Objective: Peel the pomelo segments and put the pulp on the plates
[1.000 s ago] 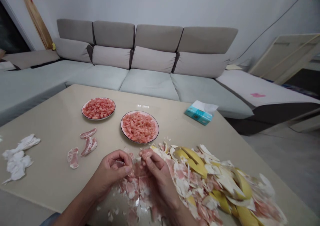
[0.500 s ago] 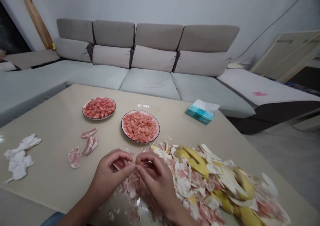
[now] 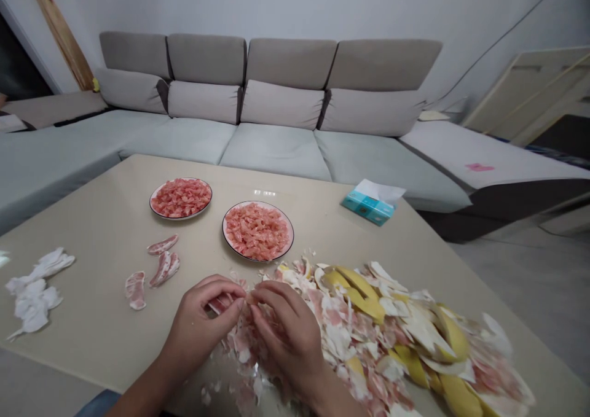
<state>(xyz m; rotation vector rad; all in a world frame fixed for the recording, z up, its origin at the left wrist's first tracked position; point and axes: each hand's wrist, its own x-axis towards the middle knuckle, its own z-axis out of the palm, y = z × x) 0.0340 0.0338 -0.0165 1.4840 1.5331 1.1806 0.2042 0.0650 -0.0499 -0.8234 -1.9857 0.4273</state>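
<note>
My left hand (image 3: 200,322) and my right hand (image 3: 286,331) meet fingertip to fingertip over the near edge of the beige table (image 3: 101,220). Both are curled around a pink pomelo segment (image 3: 220,302), pinching it between them. Just beyond lies a big heap of yellow and white peel (image 3: 391,331) with pink scraps. Two plates of peeled pink flesh stand further back, one in the middle (image 3: 258,231) and one to its left (image 3: 180,198). Several unpeeled segments (image 3: 159,263) lie on the table left of my hands.
Crumpled white tissues (image 3: 34,288) lie at the table's left edge. A teal tissue pack (image 3: 371,203) sits near the far right corner. A grey sectional sofa (image 3: 276,110) wraps around behind the table.
My fingers have shifted on the segment; the right hand moved from over the scraps to meet the left fingertips. The view tilted slightly.
</note>
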